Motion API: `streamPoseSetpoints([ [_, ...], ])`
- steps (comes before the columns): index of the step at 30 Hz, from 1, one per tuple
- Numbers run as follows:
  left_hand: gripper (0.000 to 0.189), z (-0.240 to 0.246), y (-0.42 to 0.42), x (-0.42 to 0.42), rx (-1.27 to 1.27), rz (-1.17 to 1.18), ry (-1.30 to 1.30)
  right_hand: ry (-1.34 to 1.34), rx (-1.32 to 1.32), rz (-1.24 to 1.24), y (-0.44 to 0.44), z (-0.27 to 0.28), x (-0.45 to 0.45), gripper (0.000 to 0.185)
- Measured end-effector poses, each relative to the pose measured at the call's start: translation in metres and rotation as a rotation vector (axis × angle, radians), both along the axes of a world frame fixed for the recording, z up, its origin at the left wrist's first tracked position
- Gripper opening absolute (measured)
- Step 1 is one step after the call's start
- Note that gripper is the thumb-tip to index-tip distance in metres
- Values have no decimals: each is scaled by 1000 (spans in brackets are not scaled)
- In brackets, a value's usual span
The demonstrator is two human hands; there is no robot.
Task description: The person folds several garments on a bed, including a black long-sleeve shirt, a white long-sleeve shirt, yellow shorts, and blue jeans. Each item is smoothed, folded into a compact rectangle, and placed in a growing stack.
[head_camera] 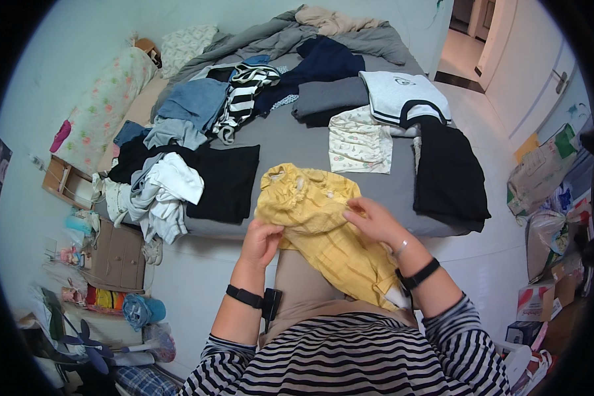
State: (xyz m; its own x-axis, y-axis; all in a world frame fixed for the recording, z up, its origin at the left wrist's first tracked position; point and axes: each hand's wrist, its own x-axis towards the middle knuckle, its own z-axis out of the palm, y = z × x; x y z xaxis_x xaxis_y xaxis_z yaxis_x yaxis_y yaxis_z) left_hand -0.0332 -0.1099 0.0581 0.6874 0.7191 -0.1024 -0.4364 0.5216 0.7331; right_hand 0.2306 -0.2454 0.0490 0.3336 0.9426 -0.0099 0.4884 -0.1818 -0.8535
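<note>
A yellow garment with a ruffled collar lies partly on the bed's front edge and hangs down over my lap. My left hand pinches its left edge between thumb and fingers. On the other side, my right hand grips the cloth near its right edge. Just beyond the garment, a white printed piece of clothing lies flat on the grey bed sheet. Folded black trousers rest at the bed's right, beside a white top with black trim.
Rumpled white and grey clothes lie on black cloth at the bed's left. Behind them are blue denim and a black-and-white striped garment. A brown cabinet stands left; cardboard boxes and bags line the right.
</note>
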Motion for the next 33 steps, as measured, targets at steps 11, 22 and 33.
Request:
streamPoseSetpoints([
  [11,47,11,-19,-40,137,17,288,-136,-192,70,97,-38,-40,55],
  [22,48,87,-75,15,266,-605,43,580,-234,208,61,-24,-35,46],
  [33,25,135,-76,21,-4,-603,-414,1310,-126,987,6,-17,-76,53],
])
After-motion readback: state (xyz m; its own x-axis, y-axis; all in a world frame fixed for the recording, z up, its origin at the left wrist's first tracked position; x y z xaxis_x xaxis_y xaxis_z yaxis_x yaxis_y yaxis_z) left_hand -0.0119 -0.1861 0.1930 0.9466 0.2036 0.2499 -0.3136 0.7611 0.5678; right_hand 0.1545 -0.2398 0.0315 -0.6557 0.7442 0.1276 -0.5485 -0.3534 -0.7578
